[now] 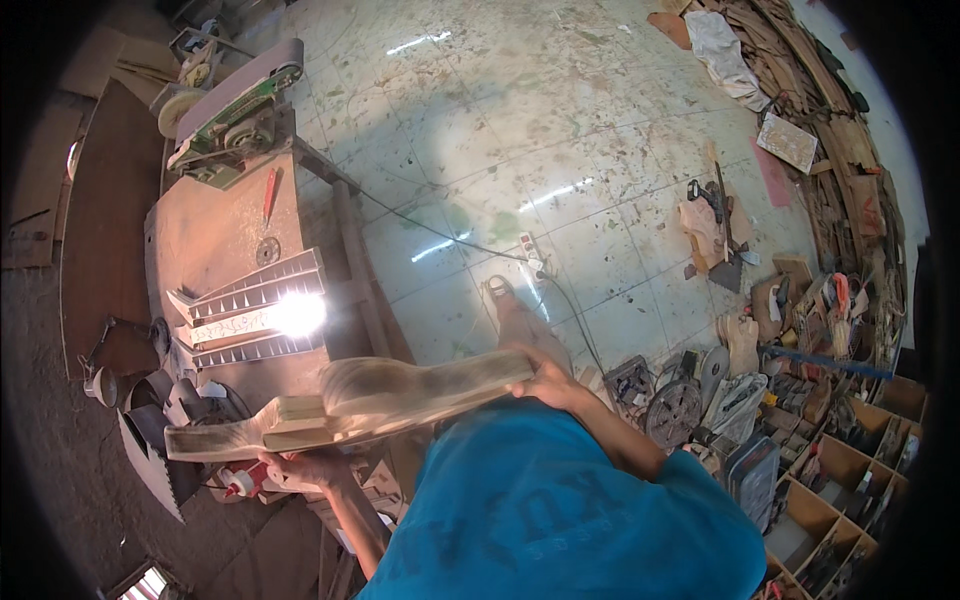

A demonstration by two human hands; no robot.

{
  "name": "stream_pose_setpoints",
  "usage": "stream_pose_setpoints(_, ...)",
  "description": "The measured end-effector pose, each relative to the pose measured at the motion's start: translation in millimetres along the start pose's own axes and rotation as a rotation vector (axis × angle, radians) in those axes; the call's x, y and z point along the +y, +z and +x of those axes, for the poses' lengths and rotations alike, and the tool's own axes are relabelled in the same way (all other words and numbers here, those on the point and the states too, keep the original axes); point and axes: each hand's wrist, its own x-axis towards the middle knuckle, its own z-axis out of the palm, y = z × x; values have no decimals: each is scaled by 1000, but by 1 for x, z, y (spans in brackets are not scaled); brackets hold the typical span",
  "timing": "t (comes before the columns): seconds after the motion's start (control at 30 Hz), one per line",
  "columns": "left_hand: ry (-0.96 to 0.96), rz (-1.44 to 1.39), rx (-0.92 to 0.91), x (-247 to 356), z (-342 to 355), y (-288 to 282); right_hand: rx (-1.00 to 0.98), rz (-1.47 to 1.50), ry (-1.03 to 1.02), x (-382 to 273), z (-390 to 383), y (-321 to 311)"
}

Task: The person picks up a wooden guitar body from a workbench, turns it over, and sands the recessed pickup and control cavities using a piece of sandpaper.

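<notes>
A long, light-coloured carved wooden piece (430,388) with a wavy outline and a raised block lies across the space in front of my body. Its right end is gripped by my right hand (550,382), fingers closed on the edge. My left hand (308,468) is closed around the lower side nearer the left end, with some fingers hidden beneath the wood. The piece looks slightly smeared by motion. Just past its left half is a workbench (225,225) bearing ribbed, tapered strips (250,285), and a bright glare hides part of them.
A belt sander (240,115) stands at the bench's far end, near a red slender tool (270,195) and a small disc (267,250). A power strip (530,250) and cable lie on the tiled floor (450,110). Tools, wooden compartments (810,510) and stacked timber (840,130) line the right.
</notes>
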Motion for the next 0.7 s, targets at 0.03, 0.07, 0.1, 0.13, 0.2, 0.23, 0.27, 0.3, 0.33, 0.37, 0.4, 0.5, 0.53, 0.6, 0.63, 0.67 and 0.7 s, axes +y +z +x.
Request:
stream_pose_setpoints(0.03, 4, -5, -3, -2, 1, -5, 8, 25, -5, 1, -9, 1)
stream_pose_setpoints(0.07, 6, -14, -8, -8, 4, -9, 17, 47, -12, 1, -16, 1)
stream_pose_setpoints(0.1, 8, -22, -12, -13, 6, -15, 28, 34, -46, 8, -23, 3)
stream_pose_setpoints(0.13, 18, -5, -44, -15, 7, -22, 39, 22, -78, 18, -31, 5)
stream_pose_setpoints(0.2, 24, 22, -53, -13, 2, -22, 50, 33, -107, 26, -42, 11)
stream_pose_setpoints(0.23, 25, 16, -45, -12, -1, -21, 47, 50, -108, 29, -45, 11)
stream_pose_setpoints(0.27, 29, 10, -42, -9, -4, -17, 45, 66, -120, 27, -46, 13)
stream_pose_setpoints(0.3, 28, 6, -31, -6, -6, -17, 45, 58, -130, 25, -49, 15)
stream_pose_setpoints(0.33, 27, 2, -17, -4, -7, -18, 42, 48, -140, 23, -51, 17)
stream_pose_setpoints(0.37, 27, -8, 0, -3, -8, -20, 36, 33, -149, 19, -52, 19)
stream_pose_setpoints(0.4, 7, -19, -14, -3, -9, -22, 49, 20, -149, 17, -53, 20)
stream_pose_setpoints(0.5, -40, -62, -59, -4, -12, -36, 89, -70, -124, 8, -51, 23)
stream_pose_setpoints(0.53, -57, -79, -91, -10, -13, -42, 124, -130, -105, 4, -56, 22)
stream_pose_setpoints(0.6, -10, -105, -103, -16, -6, -50, 207, -180, -84, 9, -53, 25)
stream_pose_setpoints(0.63, -57, -133, -84, -23, -7, -54, 279, -168, -68, 17, -56, 25)
stream_pose_setpoints(0.67, -42, -99, -93, -24, -4, -54, 265, -135, -70, 19, -54, 24)
stream_pose_setpoints(0.7, -25, -103, -73, -24, -9, -47, 250, -112, -71, 17, -53, 23)
